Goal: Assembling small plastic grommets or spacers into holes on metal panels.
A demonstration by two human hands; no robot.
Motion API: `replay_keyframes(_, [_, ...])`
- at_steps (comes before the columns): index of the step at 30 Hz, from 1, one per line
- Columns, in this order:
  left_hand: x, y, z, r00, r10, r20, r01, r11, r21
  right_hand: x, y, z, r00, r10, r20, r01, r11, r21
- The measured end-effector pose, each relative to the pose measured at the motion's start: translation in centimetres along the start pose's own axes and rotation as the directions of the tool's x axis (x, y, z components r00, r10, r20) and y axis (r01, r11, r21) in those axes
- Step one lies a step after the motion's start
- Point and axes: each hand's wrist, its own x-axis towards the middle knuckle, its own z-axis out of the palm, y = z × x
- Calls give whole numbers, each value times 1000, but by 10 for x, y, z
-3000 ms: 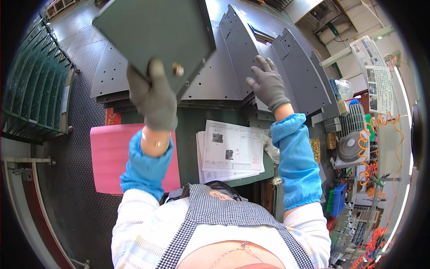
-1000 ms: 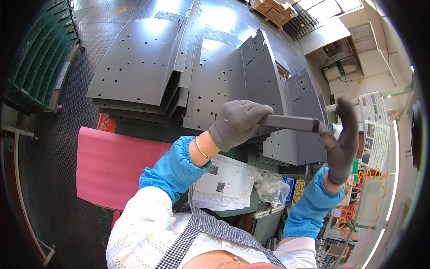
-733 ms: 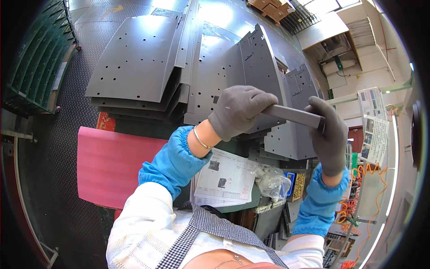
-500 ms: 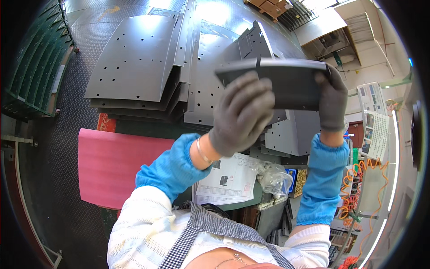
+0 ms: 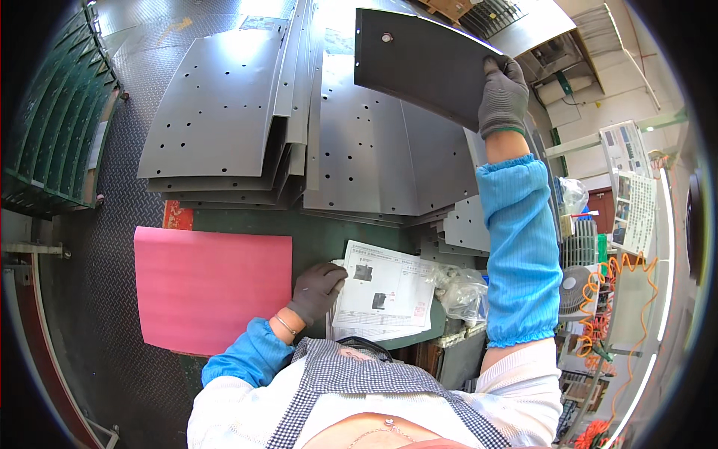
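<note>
Raised at the far right, my right hand point(image 5: 505, 97), in a dark grey knit glove, grips the right end of a dark metal panel point(image 5: 422, 67). The panel is tilted, with a small round fitting near its left end. My left hand point(image 5: 316, 292), gloved the same way, lies low on the green table point(image 5: 321, 238). Its fingers reach to the left edge of some printed sheets point(image 5: 385, 288), and nothing shows in its grasp. A pink sheet point(image 5: 213, 288) lies to the left of that hand.
Grey metal panels with holes form a left stack point(image 5: 213, 105) and a middle stack point(image 5: 366, 150) across the back. A clear plastic bag point(image 5: 460, 292) sits right of the papers. Green racks point(image 5: 60, 112) stand far left; an orange coiled hose point(image 5: 647, 299) hangs at right.
My right hand has carried the panel up and away, turning its dark broad face into view. My left hand has left the panel and come down beside the papers.
</note>
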Motion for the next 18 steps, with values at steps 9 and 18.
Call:
replay_keyframes(9, [2,-15,2,1000,16,-2,-16,998,63,9,3,12,1000,-18,-14,14,969,-246])
replay_keyframes(18, [3,-13,1,1000,21,-21,-20,997,79,2,15,30,997,-65,-44,56,982,-181])
